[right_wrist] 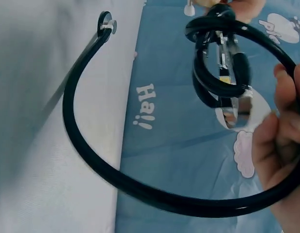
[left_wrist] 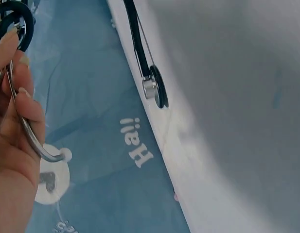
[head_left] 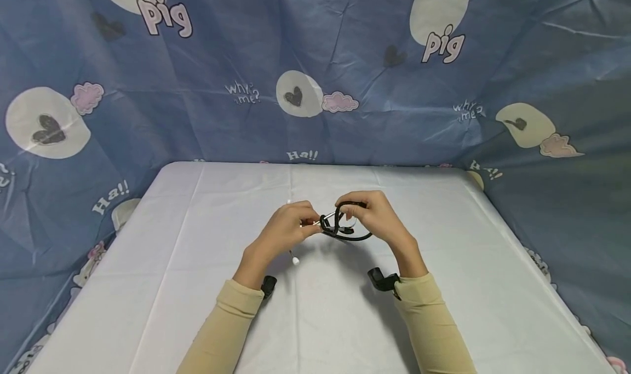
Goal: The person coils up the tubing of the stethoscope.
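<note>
A stethoscope with black tubing (head_left: pixel 351 239) is held above the table between both hands. My left hand (head_left: pixel 283 229) pinches its metal ear tubes (left_wrist: pixel 29 131), and a white ear tip (head_left: pixel 296 261) sticks out below that hand. My right hand (head_left: pixel 378 216) grips the black tubing. In the right wrist view, part of the tubing is looped around the metal frame (right_wrist: pixel 222 53), while the rest swings down in a wide curve. At its end hangs the chest piece (left_wrist: pixel 159 87), seen near the table surface in both wrist views.
A white cloth covers the table (head_left: pixel 148 286). Blue printed fabric (head_left: pixel 236 127) hangs behind it and down along both sides. Black wrist devices (head_left: pixel 382 280) sit at both sleeve cuffs.
</note>
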Demonstrator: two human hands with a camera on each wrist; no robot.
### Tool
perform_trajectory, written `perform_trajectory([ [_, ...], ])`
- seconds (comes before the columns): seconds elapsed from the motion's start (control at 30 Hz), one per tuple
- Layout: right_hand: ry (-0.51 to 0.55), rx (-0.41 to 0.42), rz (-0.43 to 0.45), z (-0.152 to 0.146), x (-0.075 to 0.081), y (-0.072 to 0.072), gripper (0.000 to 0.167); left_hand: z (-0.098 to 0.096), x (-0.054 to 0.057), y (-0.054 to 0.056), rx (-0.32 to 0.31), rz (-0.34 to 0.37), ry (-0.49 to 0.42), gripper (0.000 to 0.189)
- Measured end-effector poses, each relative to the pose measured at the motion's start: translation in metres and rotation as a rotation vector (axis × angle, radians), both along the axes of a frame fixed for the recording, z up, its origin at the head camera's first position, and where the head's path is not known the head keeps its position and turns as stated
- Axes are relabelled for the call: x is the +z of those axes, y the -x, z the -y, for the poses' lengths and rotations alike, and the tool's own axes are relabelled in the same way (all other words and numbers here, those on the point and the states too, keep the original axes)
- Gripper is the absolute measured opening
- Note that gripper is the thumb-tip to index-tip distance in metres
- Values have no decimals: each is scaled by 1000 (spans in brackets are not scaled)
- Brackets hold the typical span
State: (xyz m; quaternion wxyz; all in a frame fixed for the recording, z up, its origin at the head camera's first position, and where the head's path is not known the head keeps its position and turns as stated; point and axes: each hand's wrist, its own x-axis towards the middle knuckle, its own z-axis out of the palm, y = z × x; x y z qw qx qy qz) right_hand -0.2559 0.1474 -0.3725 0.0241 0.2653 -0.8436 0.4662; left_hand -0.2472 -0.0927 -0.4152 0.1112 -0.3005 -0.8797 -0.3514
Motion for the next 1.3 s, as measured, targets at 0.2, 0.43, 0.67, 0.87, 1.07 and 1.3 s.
perform_trajectory([
  [0.2,47,-59,-23,1,-5,5,11,-7,-2,-1,-88,26,-18,9],
  [0.43,85,-113,95,-1,-13,11,18,-11,-3,-1,-206,8,-82,8],
  [0.67,138,-64,183,-6,-21,18,25,-12,1,-3,-256,56,-193,11],
  [0.87,192,-4,276,-9,-29,22,21,-12,4,-5,-281,71,-254,10],
  [1.07,198,-7,331,-7,-36,24,22,-10,4,-4,-234,62,-283,11],
  [1.3,158,-8,293,-2,-33,23,15,-5,6,-2,-73,35,-350,11],
])
